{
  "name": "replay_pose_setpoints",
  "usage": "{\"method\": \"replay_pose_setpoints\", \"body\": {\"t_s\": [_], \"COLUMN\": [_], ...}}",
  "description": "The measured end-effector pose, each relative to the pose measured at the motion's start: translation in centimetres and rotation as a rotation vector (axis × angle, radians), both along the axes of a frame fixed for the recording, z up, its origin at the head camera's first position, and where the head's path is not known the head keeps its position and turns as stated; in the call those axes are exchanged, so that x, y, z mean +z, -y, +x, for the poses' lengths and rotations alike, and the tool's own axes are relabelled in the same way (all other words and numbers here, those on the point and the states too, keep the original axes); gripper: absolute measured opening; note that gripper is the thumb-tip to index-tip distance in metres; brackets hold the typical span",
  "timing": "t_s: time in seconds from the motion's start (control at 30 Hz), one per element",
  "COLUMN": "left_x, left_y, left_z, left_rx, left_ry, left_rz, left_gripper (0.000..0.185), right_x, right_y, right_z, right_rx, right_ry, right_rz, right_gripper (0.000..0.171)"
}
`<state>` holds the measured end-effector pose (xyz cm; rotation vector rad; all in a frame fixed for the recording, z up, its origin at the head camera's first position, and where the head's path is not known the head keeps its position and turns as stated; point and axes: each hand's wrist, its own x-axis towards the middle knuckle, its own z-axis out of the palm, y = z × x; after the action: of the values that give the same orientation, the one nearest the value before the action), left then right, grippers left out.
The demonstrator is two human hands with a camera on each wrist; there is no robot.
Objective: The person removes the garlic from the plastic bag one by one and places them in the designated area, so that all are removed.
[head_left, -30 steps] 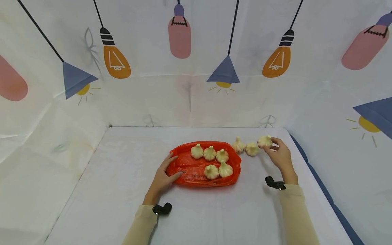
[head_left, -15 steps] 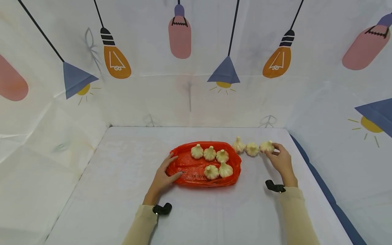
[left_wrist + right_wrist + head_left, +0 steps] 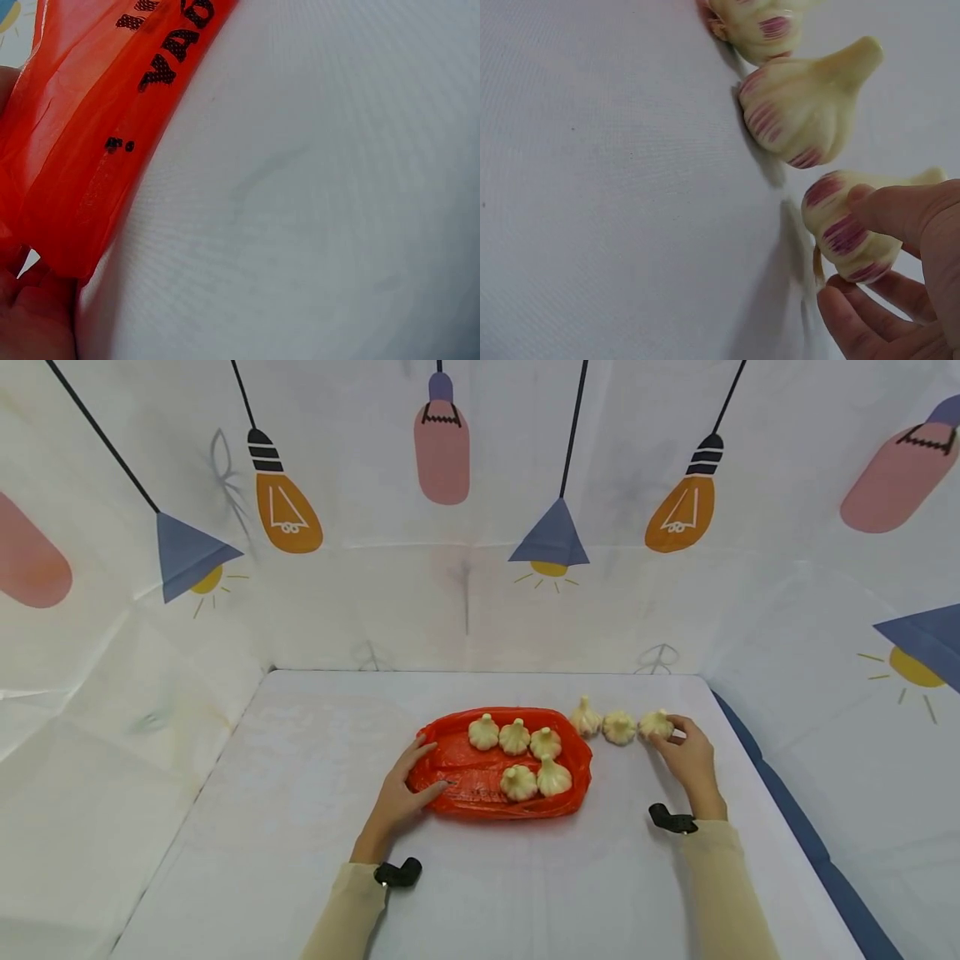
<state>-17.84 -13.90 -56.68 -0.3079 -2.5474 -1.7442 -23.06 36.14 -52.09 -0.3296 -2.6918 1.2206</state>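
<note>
Right of centre in the head view, the right hand [image 3: 690, 762] pinches a round, cream-coloured, purple-streaked garlic bulb [image 3: 652, 723] between thumb and fingers, in line with 2 similar bulbs [image 3: 618, 727] to its left. At centre, the left hand [image 3: 397, 795] rests, thumb and fingers spread, on the left end of an oval, red plastic container [image 3: 465, 758] bearing 5 more bulbs [image 3: 514, 737].

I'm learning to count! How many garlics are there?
8: five garlics in the bag, three behind two; three garlics in a row beside it, the end one in the right hand. Bag folds may hide more.
</note>
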Motion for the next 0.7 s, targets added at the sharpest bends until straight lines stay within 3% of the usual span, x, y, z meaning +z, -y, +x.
{"method": "replay_pose_setpoints", "body": {"t_s": [0.7], "left_x": [-0.25], "left_y": [0.0], "left_z": [0.01], "left_rx": [-0.008], "left_ry": [-0.028], "left_rz": [0.014], "left_gripper": [0.067], "right_x": [-0.95], "right_y": [0.74], "right_z": [-0.32], "right_rx": [-0.027], "right_ry": [-0.012], "right_rz": [0.045], "right_gripper": [0.057]}}
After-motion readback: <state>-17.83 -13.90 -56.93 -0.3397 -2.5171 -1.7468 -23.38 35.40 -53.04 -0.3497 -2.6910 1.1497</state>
